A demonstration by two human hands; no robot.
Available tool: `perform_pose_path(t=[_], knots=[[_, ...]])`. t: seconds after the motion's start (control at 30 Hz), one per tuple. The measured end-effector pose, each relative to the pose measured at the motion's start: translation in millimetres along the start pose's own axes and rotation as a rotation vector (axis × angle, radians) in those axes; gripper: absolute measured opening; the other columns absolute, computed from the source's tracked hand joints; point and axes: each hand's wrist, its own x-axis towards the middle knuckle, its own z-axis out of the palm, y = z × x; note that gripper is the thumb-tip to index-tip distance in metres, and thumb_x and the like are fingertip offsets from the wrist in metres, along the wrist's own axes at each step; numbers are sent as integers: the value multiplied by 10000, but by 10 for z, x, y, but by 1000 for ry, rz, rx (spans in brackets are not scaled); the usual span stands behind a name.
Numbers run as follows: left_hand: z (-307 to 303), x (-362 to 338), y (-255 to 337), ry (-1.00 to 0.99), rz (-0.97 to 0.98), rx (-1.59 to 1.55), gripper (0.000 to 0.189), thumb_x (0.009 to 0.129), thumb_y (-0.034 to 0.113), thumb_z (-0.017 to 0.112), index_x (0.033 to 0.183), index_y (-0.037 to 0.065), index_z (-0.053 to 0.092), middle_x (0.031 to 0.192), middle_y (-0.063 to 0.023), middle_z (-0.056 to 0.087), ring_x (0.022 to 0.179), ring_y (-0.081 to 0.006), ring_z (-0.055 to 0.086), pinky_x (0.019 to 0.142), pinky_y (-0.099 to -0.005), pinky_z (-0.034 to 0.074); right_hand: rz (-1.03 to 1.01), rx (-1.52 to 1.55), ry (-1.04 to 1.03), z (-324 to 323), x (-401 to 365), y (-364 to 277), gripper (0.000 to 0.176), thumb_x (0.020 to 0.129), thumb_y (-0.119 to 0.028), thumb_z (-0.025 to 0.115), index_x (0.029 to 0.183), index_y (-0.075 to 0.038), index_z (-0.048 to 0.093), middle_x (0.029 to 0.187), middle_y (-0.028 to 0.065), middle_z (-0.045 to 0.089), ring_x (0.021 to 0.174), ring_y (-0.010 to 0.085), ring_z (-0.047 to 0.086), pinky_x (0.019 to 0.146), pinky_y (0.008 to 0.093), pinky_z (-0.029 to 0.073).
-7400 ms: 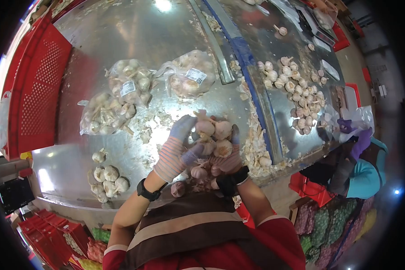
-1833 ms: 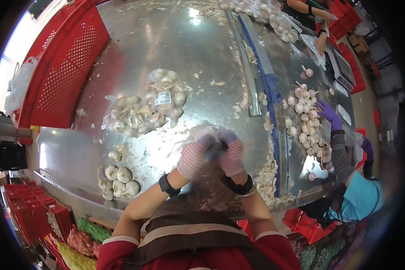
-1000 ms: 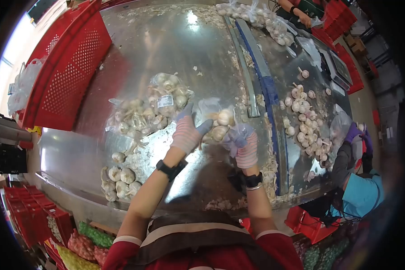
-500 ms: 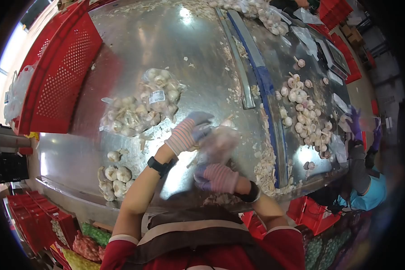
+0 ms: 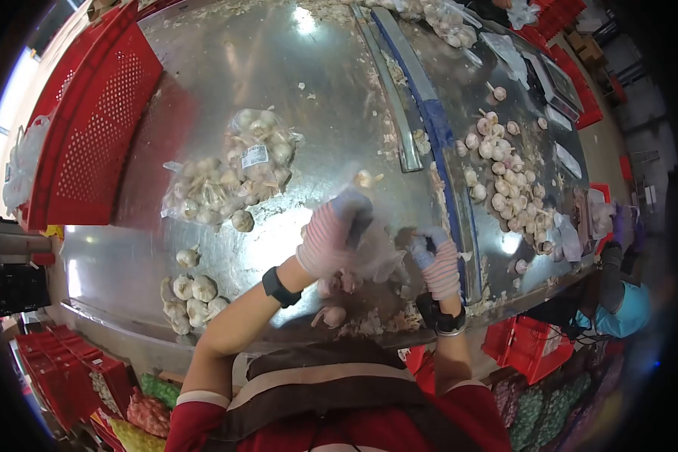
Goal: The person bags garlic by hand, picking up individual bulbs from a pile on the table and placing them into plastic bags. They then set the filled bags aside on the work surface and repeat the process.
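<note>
My left hand [image 5: 337, 230], in a striped pink and white glove with grey-blue fingertips, is closed on the gathered top of a clear plastic bag [image 5: 380, 252]. The bag is smeared by motion. My right hand [image 5: 435, 264], gloved alike, is to the right of the bag, fingers curled; whatever is in them is hidden. Below the bag, a few pinkish garlic bulbs [image 5: 330, 316] lie near the table's front edge. One garlic bulb [image 5: 364, 179] sits just beyond my left hand. Farther left are filled bags of garlic [image 5: 260, 154], one with a white label.
Loose garlic bulbs [image 5: 196, 294] lie at the front left. A red crate [image 5: 102, 128] stands at the far left. A blue-edged divider [image 5: 437, 124] crosses the metal table [image 5: 196, 90]. Beyond it are a garlic pile [image 5: 508, 181], a scale [image 5: 557, 83] and a co-worker's blue sleeve [image 5: 621, 309].
My right hand has moved right and away from the bag. My left hand has shifted slightly right and down. Pinkish bulbs below the bag and one bulb by the filled bags now show.
</note>
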Motion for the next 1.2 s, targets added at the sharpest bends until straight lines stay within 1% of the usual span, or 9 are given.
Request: perform_pose_path(t=[0.37,0.47,0.53,0.7,0.77,0.87,1.0,1.03,1.2], knots=[[-637,199,-229,775,-286,306,189,933,207,482,895,24,506,784,-48,511,680,-157,444,637,-291,393,-187,-234,-34,555,191,212,342,734,-138,632,1061,-59,573,1014,149,579,960,338,545,831,413,444],[-1001,18,-701,880,-312,145,239,915,268,512,1016,56,559,860,-51,541,837,-179,541,786,-306,453,-384,-436,-95,822,348,239,389,727,-190,631,1088,-66,555,1068,138,564,1013,322,532,852,414,439],[-1253,-109,-881,1021,-553,-705,310,910,349,510,1055,81,569,949,-64,585,920,-192,560,842,-318,469,-165,-738,-288,918,405,149,421,724,-242,638,1105,-90,541,1089,130,545,1054,313,517,882,406,433],[-1670,-680,-1244,660,-658,-1173,450,898,437,519,1158,71,550,1040,-83,602,993,-208,556,874,-363,466,-168,-688,-417,876,316,63,433,719,-261,663,1106,-115,536,1076,137,534,1023,314,542,868,410,450],[-1622,-912,-1392,630,-782,-182,388,876,341,589,1084,13,576,1022,-103,619,922,-246,599,814,-370,483,-87,-678,-525,902,183,78,439,718,-263,671,1108,-117,534,1074,140,536,1015,317,548,859,414,456],[-1413,-1126,-1147,233,-761,390,417,845,326,629,1072,-20,572,1012,-123,633,911,-289,607,816,-394,468,-166,-555,-611,976,124,273,478,714,-269,689,1134,-108,526,1018,143,557,926,327,576,817,402,481],[-1444,-1157,-938,-310,-1080,571,432,823,291,654,1097,-30,563,997,-143,632,922,-259,603,802,-375,467,263,449,-563,817,122,75,397,767,-288,681,1060,-73,524,895,115,557,702,204,564,632,297,496],[-1429,-1255,-1005,-205,-1060,517,383,830,265,644,1058,-34,572,959,-139,631,906,-238,600,791,-368,470,561,1034,-588,790,120,35,349,807,-298,656,1031,-68,519,856,97,545,617,147,530,551,248,477],[-1351,-1562,-1305,380,-786,41,272,847,198,614,1009,-11,548,908,-96,609,852,-194,587,766,-348,487,725,1703,-831,787,107,117,260,898,-324,542,990,-85,493,817,50,508,551,68,413,422,183,346]])
